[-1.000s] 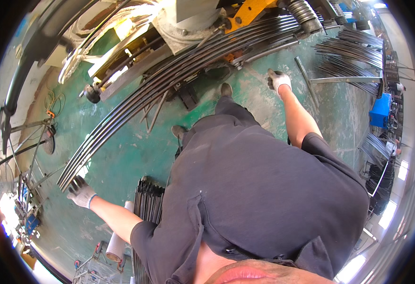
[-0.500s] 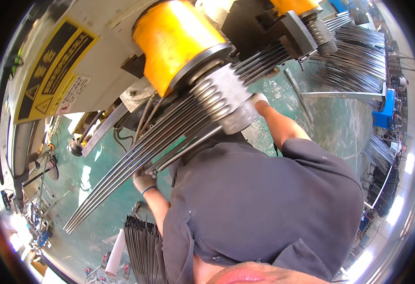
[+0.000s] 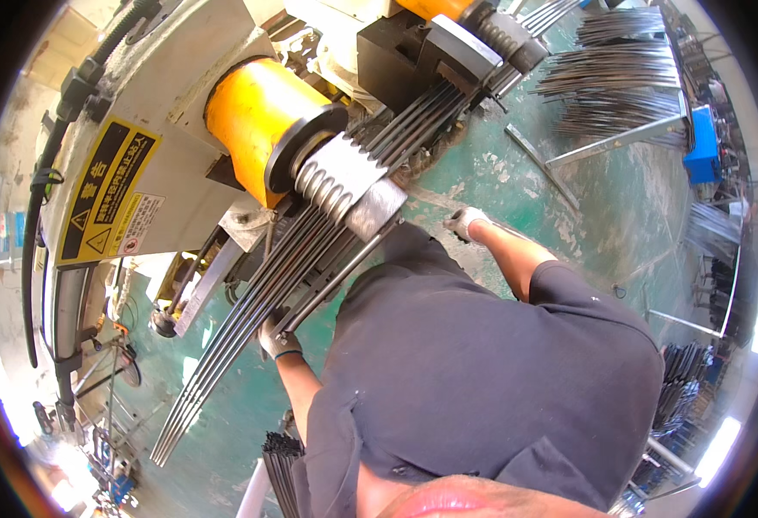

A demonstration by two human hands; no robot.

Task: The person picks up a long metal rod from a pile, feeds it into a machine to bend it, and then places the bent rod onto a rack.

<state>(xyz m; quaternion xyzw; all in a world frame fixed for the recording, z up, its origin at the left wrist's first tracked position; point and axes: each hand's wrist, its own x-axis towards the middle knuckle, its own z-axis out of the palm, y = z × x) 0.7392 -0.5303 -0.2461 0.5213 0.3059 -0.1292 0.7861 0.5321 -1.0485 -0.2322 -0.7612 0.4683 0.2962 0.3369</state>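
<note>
My left hand (image 3: 275,335), in a grey glove, grips the bundle of long steel rods (image 3: 232,332) that runs through the bending machine's grooved roller (image 3: 337,180). The rods slant from the lower left up to the black clamp block (image 3: 452,52) at the top. My right hand (image 3: 465,221), also gloved, hangs just right of the grey roller end (image 3: 377,207), close to the rods; whether it holds anything cannot be seen. A yellow cylinder (image 3: 253,108) sits behind the roller. My dark shirt hides the floor below.
The machine's grey housing with a yellow and black warning label (image 3: 107,194) fills the left. Stacks of bent rods (image 3: 621,82) lie on racks at the upper right beside a blue box (image 3: 705,147). Another rod bundle (image 3: 284,462) lies on the green floor (image 3: 603,233) at lower left.
My head has dropped close to the machine. My left hand came in from far out on the left and took hold of the rods; my right hand pulled back toward the roller.
</note>
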